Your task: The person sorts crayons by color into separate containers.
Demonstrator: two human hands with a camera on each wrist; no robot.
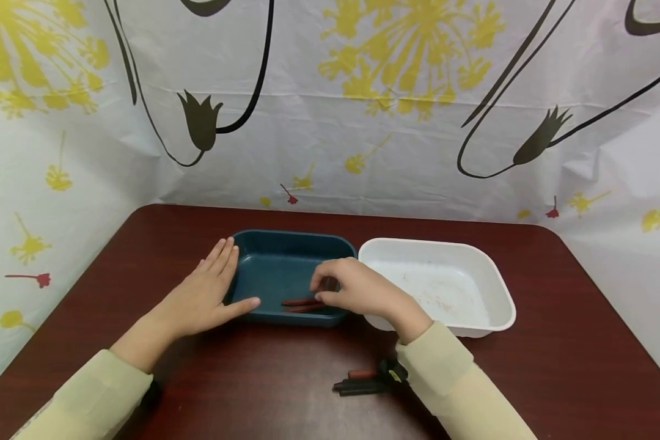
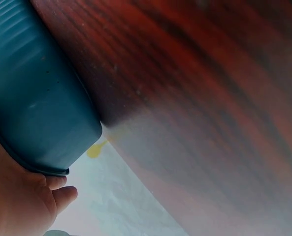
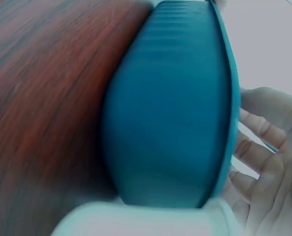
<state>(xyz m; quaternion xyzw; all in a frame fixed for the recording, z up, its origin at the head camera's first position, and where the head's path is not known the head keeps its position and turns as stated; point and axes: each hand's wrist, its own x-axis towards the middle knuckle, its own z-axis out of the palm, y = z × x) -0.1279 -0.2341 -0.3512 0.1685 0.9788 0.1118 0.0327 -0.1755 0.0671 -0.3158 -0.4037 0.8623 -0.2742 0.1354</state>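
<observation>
My left hand [image 1: 206, 297] rests with straight fingers on the left end of the dark blue bin [image 1: 275, 235], its thumb reaching over the front rim. In the left wrist view part of that hand [image 2: 22, 201] lies against the rim. My right hand [image 1: 354, 287] is bent over the right end of this bin, index finger and thumb close together. Slim dark red sticks [image 1: 299, 302] lie in the bin by those fingertips; whether they are held is hidden. In the right wrist view the fingers [image 3: 256, 155] curve behind the rim.
A white bin [image 1: 445, 287] stands right of the blue one, with small brownish specks inside. Slim black sticks [image 1: 357, 386] and a red one [image 1: 362, 373] lie on the dark red wooden table [image 1: 269, 379] below the right wrist. A patterned white sheet [image 1: 308, 140] hangs behind.
</observation>
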